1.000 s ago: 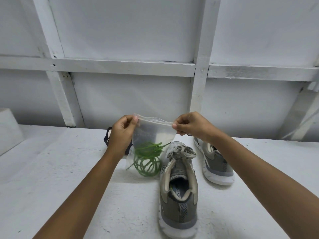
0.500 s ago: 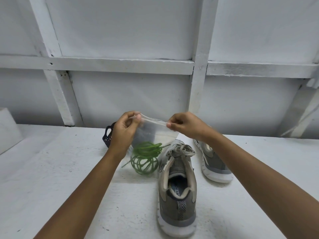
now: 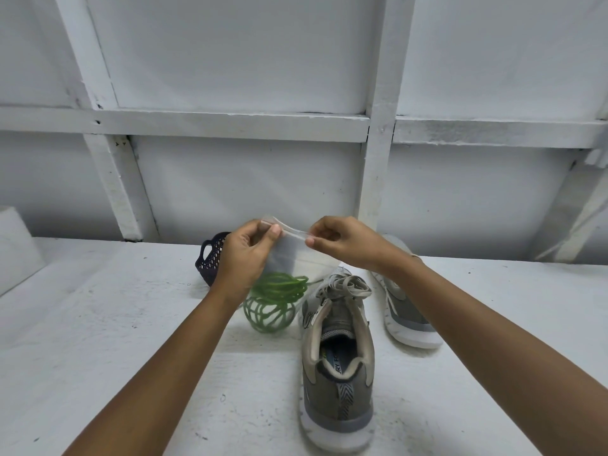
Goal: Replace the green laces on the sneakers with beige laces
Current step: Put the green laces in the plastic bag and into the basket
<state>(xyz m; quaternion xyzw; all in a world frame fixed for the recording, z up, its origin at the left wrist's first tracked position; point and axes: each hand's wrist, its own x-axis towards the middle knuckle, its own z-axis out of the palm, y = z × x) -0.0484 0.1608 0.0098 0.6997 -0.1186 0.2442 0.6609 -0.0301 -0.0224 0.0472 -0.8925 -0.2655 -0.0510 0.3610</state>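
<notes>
A clear plastic zip bag [image 3: 296, 255] hangs above the table with coiled green laces [image 3: 273, 302] in its bottom. My left hand [image 3: 243, 258] pinches the bag's top edge at the left, and my right hand [image 3: 342, 241] pinches the same edge at the right. Below the bag stands a grey sneaker [image 3: 339, 363], heel towards me, with beige laces [image 3: 345, 286] tied at its top. A second grey sneaker [image 3: 408, 311] lies further right, partly behind my right forearm.
A dark perforated basket [image 3: 210, 258] sits on the white table [image 3: 98, 340] behind my left hand. A white wall with wooden battens [image 3: 378, 159] rises right behind the table. A white block [image 3: 13, 245] stands at the far left.
My two hands have drawn closer together along the bag's top edge. The bag and the green laces have stayed above the same spot.
</notes>
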